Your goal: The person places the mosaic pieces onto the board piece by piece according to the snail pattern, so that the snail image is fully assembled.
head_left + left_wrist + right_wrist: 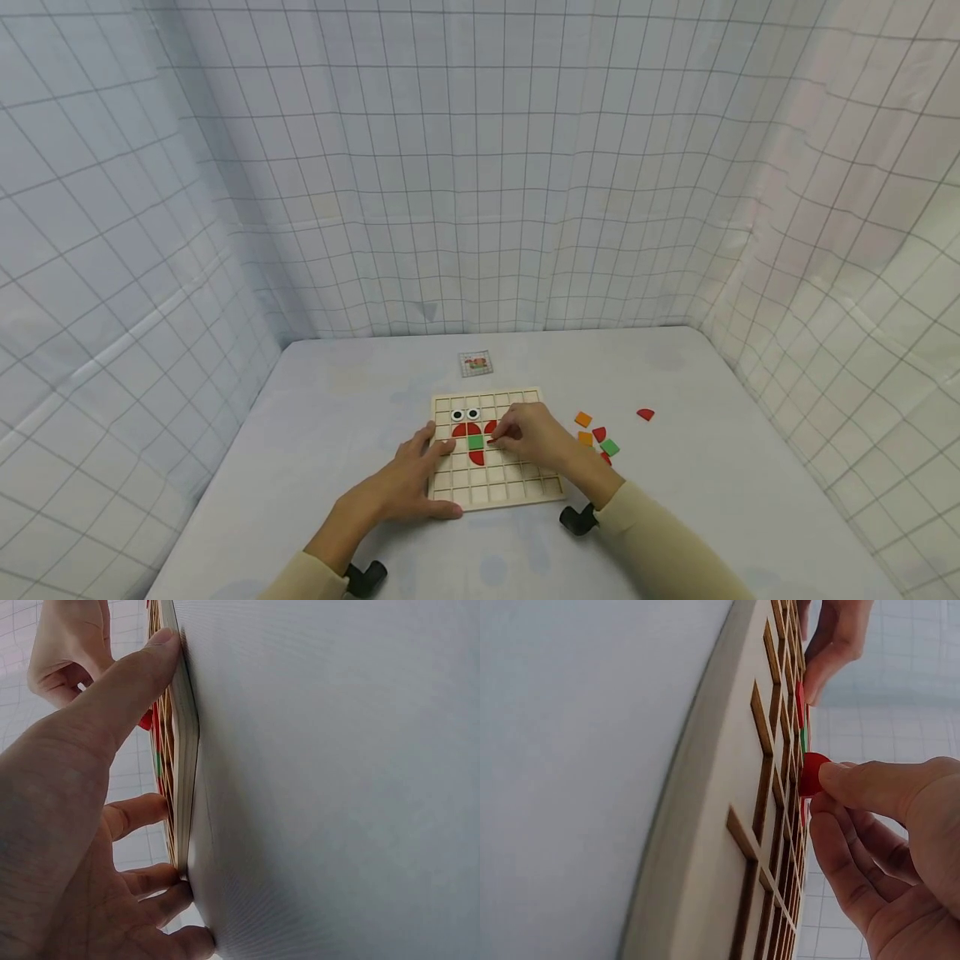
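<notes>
Board (495, 496) lies on the bench (360, 375) between my hands. My left hand (416, 479) is spread wide, grasping nothing; its thumb rests on the near rim and fingers reach the left side, I judge to keep the board steady. My right hand (531, 437) pinches a red piece (812, 771) between thumb and fingers, tilted off the grid, presumably leaving its lower edge free; whether it touches a cell, I cannot tell. Just left of that hand sits a green square (476, 442). Loose orange pieces (583, 419) lie right of it, seemingly within easy reach. Beyond both hands, a picture card (476, 363) lies uncovered, likely for viewing.
</notes>
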A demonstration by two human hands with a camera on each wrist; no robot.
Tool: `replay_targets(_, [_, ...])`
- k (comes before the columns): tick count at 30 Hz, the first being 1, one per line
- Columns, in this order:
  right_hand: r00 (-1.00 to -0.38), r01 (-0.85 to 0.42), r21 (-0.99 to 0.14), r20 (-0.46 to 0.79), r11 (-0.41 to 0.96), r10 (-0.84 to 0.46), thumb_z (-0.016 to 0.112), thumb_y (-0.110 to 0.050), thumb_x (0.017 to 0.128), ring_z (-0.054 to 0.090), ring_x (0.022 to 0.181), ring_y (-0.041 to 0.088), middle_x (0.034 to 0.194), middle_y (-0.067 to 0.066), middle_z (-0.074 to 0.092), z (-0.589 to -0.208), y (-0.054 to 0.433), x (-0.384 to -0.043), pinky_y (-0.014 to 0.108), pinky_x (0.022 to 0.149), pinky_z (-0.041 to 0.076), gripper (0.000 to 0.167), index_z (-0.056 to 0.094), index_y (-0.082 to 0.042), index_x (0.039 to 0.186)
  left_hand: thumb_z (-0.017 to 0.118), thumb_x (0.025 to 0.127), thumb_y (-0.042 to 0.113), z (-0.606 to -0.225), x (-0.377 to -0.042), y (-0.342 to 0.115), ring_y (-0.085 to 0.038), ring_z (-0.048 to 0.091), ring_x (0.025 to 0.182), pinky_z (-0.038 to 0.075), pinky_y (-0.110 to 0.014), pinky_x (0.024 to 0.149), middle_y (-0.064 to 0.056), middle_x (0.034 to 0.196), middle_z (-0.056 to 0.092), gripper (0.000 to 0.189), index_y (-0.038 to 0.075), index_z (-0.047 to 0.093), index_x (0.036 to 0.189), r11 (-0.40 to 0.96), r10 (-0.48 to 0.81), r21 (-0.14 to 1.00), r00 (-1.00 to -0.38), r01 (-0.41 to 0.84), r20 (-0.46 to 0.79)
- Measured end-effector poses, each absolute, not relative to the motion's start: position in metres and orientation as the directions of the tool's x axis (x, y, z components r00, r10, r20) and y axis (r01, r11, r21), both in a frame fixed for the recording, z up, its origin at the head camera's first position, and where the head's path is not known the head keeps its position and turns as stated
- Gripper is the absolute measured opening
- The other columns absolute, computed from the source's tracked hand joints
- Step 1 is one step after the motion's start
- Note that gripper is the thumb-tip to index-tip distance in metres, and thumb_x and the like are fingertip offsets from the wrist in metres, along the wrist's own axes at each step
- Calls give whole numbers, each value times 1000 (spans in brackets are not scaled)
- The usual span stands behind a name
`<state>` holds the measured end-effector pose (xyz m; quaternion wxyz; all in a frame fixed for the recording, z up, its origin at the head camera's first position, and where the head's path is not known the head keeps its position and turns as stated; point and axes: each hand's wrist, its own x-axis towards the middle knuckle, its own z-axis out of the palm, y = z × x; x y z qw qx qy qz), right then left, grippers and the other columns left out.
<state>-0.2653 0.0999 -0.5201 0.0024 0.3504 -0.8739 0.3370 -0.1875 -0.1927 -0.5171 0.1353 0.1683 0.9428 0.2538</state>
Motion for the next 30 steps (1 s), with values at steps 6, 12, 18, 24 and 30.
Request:
replay_targets(6, [-754,-616,-571,225,543,-618,91,-6,101,66,88,1,99,0,81,-521,95,-263,17,79,60,5,92,-10,103,101,87,62,-518,-187,-194,-57,35,172,48,-77,128,-27,192,21,112,18,48,176,816,387,520,-907,252,-168])
replay_targets(12, [-740,-633,-534,203,561,-641,90,-8,103,63,90,2,102,0,82,-521,95,-261,17,78,57,6,93,-10,107,101,87,62,-517,-187,-195,-61,37,170,48,-77,128,-30,191,22,113,14,50,175,811,403,516,-902,274,-154])
replay_targets(18, [-724,-652,-515,203,557,-659,88,-7,104,65,90,3,101,0,83,-521,93,-259,19,78,59,5,93,-9,104,100,87,62,-517,-187,-196,-61,37,170,49,-77,127,-30,191,22,112,14,50,175,808,410,516,-901,285,-142])
replay_targets(24, [-750,-622,-522,183,584,-636,86,-7,105,66,94,5,103,-2,82,-521,93,-259,20,82,60,8,93,-11,103,100,88,63,-518,-187,-196,-60,36,170,49,-76,128,-29,191,21,112,15,49,175,806,414,517,-899,289,-142])
replay_targets(30, [-753,-623,-518,191,587,-630,87,-5,104,67,95,8,103,-2,81,-519,91,-262,22,83,61,10,93,-12,100,100,88,62,-516,-187,-195,-60,36,171,49,-76,128,-29,192,21,112,14,49,176,806,411,518,-900,286,-142])
